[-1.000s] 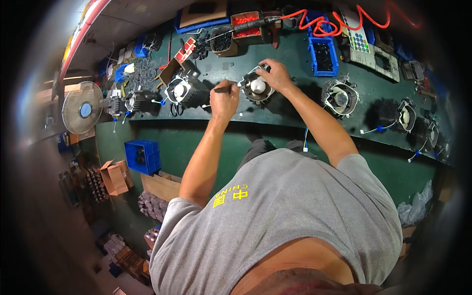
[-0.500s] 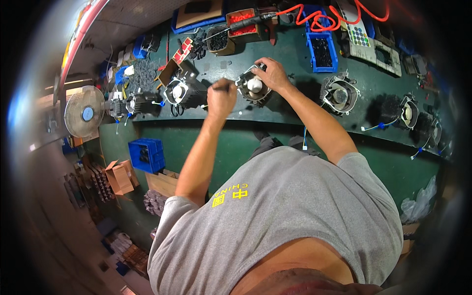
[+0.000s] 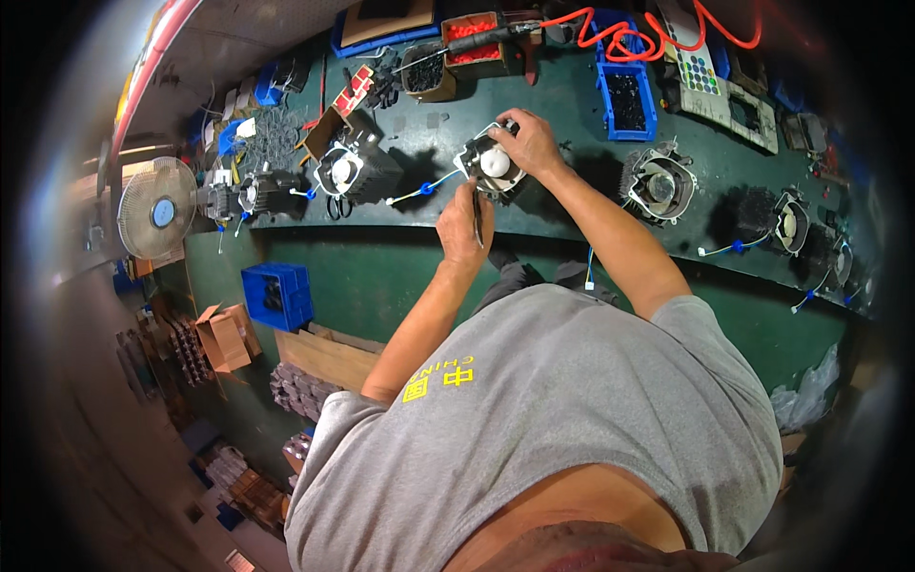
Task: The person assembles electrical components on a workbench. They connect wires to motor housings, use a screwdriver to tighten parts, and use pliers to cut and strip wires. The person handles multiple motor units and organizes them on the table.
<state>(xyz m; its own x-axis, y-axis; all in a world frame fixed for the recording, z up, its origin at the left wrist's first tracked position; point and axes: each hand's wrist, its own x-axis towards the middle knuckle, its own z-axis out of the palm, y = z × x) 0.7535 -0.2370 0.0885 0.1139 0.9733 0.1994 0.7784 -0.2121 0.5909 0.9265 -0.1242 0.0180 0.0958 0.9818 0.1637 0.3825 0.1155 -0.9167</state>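
A motor housing [image 3: 471,155] of grey metal, with a white round part [image 3: 495,163] in its middle, sits on the green bench in front of me. My right hand [image 3: 530,145] grips its far right rim, fingers closed over the edge. At the near side of the rim is my left hand [image 3: 465,227], closed around a thin dark tool [image 3: 478,221] whose exact kind I cannot make out. The tool's upper end meets the housing's near edge. From the housing's left side a lead with a blue ring [image 3: 426,189] and a white plug runs out over the bench.
Similar housings stand on the bench to the left [image 3: 341,173] and right [image 3: 660,184]. Behind are a blue bin of black parts [image 3: 626,103], a box of red parts [image 3: 473,50] and a power driver [image 3: 479,40] on a coiled red hose. A fan [image 3: 157,209] stands far left.
My left hand has swung right and nearer to me, from the housing's left side to its near edge, with the tool still held. My right hand stays on the rim.
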